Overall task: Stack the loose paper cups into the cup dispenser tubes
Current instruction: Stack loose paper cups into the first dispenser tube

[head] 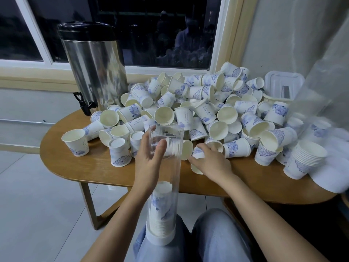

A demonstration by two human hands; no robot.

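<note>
While left hand grips tube, cups (nested) inside.

The right hand covers most of one cup, so only part of its blue print shows. Fingers of the left hand pass behind the clear dispenser tube (dim through its wall). At the far right a translucent plastic sheet blurs the cups beneath, and the picture's edge cuts off the tabletop. Lettering on the cups is too small to read.
</note>
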